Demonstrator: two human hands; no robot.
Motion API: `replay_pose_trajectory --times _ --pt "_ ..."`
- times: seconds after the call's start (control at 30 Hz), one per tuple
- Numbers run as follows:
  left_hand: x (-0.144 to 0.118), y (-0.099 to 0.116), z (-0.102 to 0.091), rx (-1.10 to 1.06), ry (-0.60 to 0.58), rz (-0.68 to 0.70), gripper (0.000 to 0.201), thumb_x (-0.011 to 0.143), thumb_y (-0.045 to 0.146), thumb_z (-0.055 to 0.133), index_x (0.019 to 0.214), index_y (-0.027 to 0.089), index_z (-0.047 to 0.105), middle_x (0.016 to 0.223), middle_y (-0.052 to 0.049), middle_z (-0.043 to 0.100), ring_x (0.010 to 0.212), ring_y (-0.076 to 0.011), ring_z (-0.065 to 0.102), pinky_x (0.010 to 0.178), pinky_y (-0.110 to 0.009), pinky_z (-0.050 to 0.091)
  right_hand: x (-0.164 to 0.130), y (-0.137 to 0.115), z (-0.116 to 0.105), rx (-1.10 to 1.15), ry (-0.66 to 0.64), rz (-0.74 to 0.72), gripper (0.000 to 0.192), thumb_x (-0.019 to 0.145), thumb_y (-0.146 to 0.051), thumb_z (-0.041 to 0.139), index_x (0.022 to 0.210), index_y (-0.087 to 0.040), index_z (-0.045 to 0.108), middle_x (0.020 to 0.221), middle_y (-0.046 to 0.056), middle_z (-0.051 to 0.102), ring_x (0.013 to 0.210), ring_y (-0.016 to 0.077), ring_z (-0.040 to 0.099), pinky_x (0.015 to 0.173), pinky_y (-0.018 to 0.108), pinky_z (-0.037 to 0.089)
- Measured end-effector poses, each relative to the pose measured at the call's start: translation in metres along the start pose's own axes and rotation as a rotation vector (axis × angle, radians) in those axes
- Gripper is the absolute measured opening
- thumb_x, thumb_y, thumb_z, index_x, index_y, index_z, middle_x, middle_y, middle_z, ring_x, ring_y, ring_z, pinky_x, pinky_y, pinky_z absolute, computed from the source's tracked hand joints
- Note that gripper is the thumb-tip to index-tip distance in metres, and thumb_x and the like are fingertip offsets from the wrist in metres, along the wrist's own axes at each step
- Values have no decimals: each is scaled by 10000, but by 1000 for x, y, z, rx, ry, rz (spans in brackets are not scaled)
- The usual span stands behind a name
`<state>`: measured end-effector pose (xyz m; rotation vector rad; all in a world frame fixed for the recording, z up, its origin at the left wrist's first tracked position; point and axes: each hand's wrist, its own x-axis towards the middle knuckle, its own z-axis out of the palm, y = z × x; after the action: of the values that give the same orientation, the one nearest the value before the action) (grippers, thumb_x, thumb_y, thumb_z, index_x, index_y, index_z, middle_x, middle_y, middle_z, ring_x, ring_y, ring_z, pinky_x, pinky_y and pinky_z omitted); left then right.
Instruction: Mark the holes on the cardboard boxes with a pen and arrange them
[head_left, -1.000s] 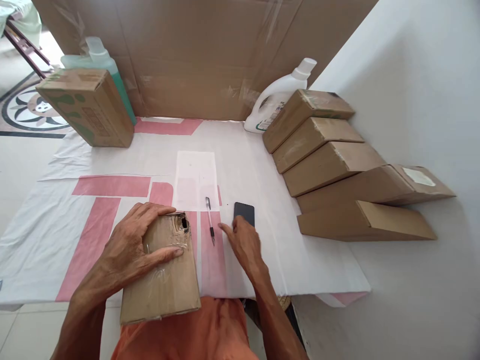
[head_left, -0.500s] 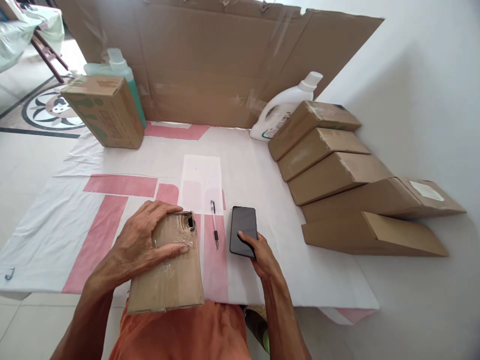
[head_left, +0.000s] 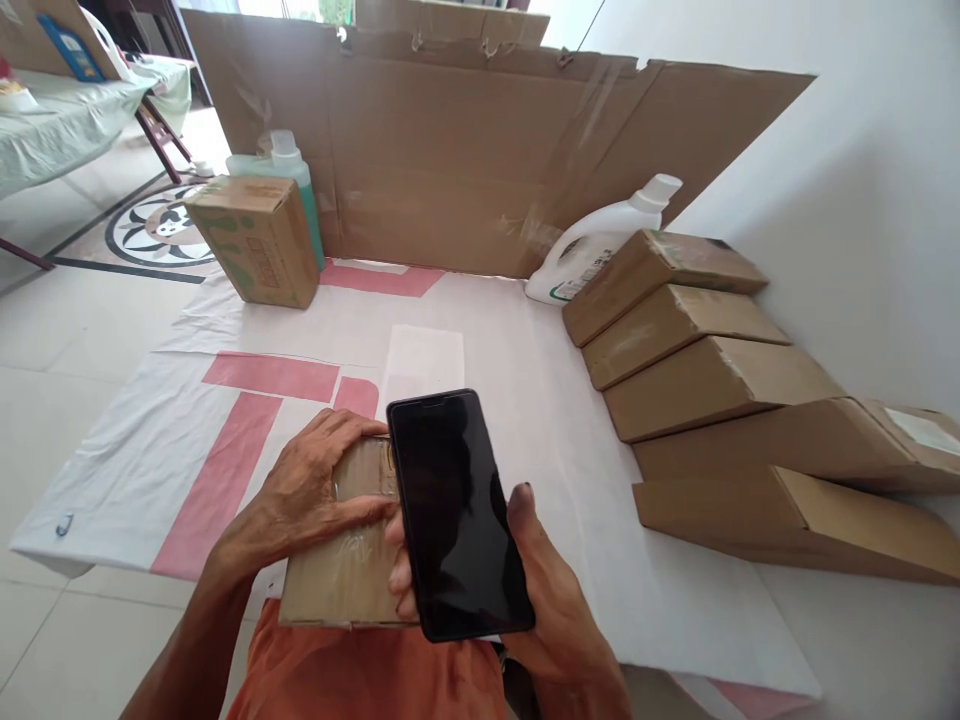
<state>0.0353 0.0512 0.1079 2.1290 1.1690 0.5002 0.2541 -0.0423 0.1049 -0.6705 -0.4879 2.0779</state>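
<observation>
My right hand (head_left: 551,580) grips a black smartphone (head_left: 457,520), its dark screen turned up toward me. The phone is raised and covers the right part of a small cardboard box (head_left: 337,575). My left hand (head_left: 319,490) is wrapped over that box at the table's front edge, thumb across its top face. A torn spot at the box's upper corner is mostly behind the phone. A sheet of white paper (head_left: 426,355) lies on the cloth beyond the phone.
Several cardboard boxes (head_left: 720,380) lean in a row at the right by the wall. Behind them stands a white jug (head_left: 592,250). At the back left are an upright carton (head_left: 262,245) and a bottle of green liquid (head_left: 311,210). A tall cardboard panel (head_left: 442,160) borders the far side.
My right hand has lifted the phone off the table and brought it up and left, over the box's edge. The pen is now hidden behind it. The view has tilted up slightly.
</observation>
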Motion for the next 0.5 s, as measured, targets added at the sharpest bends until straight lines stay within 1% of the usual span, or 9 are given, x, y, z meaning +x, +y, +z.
replay_pose_trajectory --times 0.03,0.1,0.17,0.23,0.3,0.33,0.4,0.47,0.5 --pt "-1 0 0 -4 3 2 453 830 261 807 1249 262 632 1224 -18 679 1152 -252 607 988 -381 479 4 1 1 26 -8 14 920 918 -890 407 1194 -99 786 988 169 795 859 233 766 827 338 621" --pt "-1 0 0 -7 2 5 459 833 248 803 1258 260 628 1221 -16 679 1156 -251 598 993 -379 474 10 0 1 52 2 23 917 957 -866 343 1179 -101 797 1015 166 797 846 226 765 801 329 624" --pt "-1 0 0 -5 0 8 448 829 253 810 1241 250 635 1206 -21 679 1146 -253 597 996 -380 473 12 -3 -1 46 8 51 861 1004 -801 329 1164 -100 803 1029 166 799 830 225 764 776 326 624" --pt "-1 -1 0 -2 0 12 408 825 272 821 1194 239 649 1177 -25 680 1130 -256 601 988 -380 479 11 -7 -4 18 -3 106 855 1021 -769 314 1136 -82 809 983 174 803 811 231 766 774 329 625" --pt "-1 -1 1 -1 4 15 416 827 298 830 1199 247 651 1189 -28 681 1136 -259 605 987 -382 485 8 -13 -6 -2 6 116 837 1021 -753 326 1121 -80 814 952 176 806 798 245 772 763 342 631" --pt "-1 -1 1 -1 3 13 441 828 311 832 1225 259 647 1214 -28 680 1148 -262 607 992 -385 486 7 -17 -7 -2 32 92 810 1023 -738 342 1122 -88 814 973 176 808 801 254 775 756 353 635" --pt "-2 -1 1 2 -2 -1 497 828 335 836 1280 283 636 1260 -28 676 1169 -268 612 1005 -397 489 4 -25 -14 -2 135 -17 726 1031 -689 381 1141 -113 809 1037 172 812 814 269 781 743 377 642" --pt "-1 -2 1 4 -6 -24 518 826 357 836 1299 292 635 1273 -29 675 1170 -274 622 1008 -408 498 4 -31 -30 -29 289 -136 672 1035 -660 407 1161 -128 798 1093 173 811 852 282 787 773 404 648" --pt "-1 -2 1 5 -7 -33 517 827 369 834 1300 293 638 1272 -29 677 1170 -277 627 1008 -413 504 5 -33 -42 -57 380 -168 666 1032 -667 418 1165 -131 791 1111 176 809 877 288 790 800 416 649"
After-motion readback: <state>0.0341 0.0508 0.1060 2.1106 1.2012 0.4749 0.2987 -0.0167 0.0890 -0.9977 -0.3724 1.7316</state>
